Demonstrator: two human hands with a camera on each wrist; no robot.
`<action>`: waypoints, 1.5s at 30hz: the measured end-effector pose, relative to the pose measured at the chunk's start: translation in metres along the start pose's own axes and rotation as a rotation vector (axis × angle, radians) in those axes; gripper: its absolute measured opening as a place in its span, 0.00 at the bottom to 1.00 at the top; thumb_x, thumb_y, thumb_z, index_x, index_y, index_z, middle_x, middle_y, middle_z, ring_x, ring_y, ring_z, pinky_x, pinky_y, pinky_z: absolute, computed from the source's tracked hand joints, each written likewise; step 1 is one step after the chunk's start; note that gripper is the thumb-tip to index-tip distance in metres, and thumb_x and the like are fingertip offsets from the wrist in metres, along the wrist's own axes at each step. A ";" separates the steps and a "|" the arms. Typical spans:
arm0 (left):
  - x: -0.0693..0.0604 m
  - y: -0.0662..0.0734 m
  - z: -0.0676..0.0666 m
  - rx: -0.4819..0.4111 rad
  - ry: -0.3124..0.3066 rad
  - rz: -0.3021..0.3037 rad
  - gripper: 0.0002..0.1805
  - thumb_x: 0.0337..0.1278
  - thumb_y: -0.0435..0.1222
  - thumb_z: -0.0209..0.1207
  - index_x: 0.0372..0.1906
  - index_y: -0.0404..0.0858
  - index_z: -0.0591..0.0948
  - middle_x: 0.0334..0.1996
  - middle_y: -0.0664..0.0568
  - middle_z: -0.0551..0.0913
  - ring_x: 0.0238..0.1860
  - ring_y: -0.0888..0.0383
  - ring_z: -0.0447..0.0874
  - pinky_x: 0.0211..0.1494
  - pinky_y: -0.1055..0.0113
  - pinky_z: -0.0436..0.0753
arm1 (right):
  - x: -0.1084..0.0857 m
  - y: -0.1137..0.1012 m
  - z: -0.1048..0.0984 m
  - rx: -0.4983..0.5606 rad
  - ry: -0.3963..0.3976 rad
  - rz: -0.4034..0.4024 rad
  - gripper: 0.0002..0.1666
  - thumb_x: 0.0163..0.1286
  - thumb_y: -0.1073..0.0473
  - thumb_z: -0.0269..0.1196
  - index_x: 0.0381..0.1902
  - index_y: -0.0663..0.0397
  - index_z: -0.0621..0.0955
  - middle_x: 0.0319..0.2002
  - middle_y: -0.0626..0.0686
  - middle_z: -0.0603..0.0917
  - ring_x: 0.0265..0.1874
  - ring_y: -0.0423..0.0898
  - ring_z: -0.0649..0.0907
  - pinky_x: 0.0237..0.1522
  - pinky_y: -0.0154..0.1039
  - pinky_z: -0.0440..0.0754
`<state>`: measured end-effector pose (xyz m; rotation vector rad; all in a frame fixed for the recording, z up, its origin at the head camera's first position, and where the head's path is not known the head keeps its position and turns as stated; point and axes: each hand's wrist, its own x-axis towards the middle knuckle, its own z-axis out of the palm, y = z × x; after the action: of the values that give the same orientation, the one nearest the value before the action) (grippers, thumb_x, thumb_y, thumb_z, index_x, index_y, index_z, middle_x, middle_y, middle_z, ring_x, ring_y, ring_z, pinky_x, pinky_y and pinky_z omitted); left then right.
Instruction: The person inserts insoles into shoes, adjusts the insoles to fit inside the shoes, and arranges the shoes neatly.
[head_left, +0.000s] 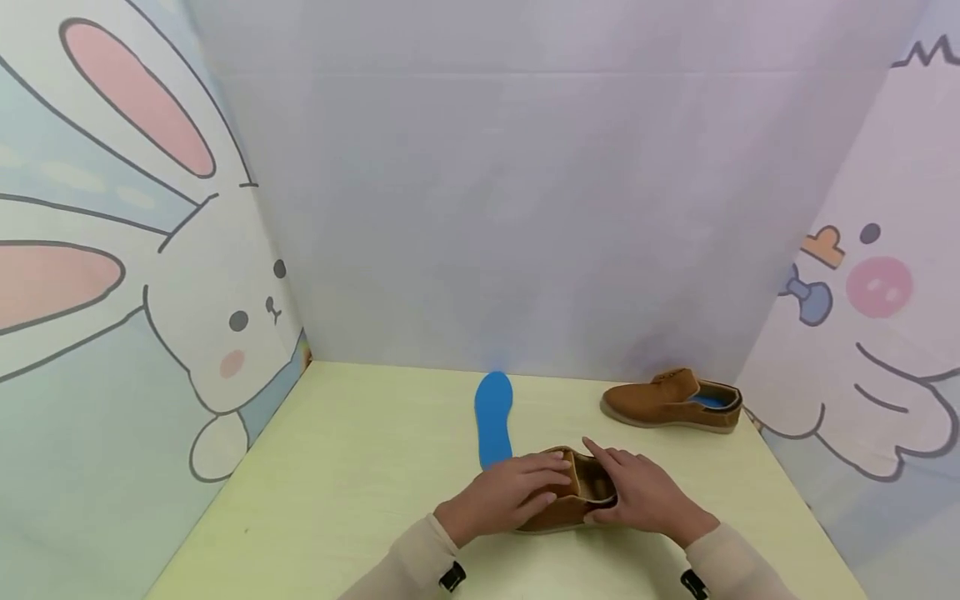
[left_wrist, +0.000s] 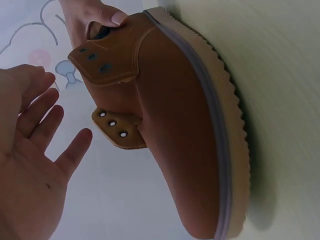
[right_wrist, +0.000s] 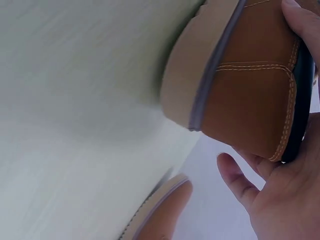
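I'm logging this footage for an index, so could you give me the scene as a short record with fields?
Near shoe: brown, upright on the pale table, toe to the left in the head view
Eyelets: unlaced, flaps spread
Right hand: grips the near shoe's heel end
Left hand: beside the flaps, fingers extended, apart from the shoe in the left wrist view
Loose insole: blue, flat on the table beyond the left hand
Far shoe: brown, upright at the back right, blue inside
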<state>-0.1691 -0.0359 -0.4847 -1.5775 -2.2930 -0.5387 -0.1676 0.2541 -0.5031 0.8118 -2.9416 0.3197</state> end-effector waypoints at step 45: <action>-0.035 -0.037 -0.014 0.182 -0.135 -0.046 0.07 0.54 0.37 0.75 0.39 0.49 0.90 0.49 0.62 0.87 0.56 0.66 0.82 0.58 0.72 0.76 | 0.002 0.002 0.000 0.179 -0.073 0.081 0.65 0.51 0.23 0.71 0.75 0.59 0.67 0.61 0.57 0.77 0.58 0.59 0.79 0.55 0.60 0.78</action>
<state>-0.1913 -0.0830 -0.4926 -1.5186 -2.4045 -0.2322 -0.1703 0.2545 -0.5026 0.7383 -3.0537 0.5775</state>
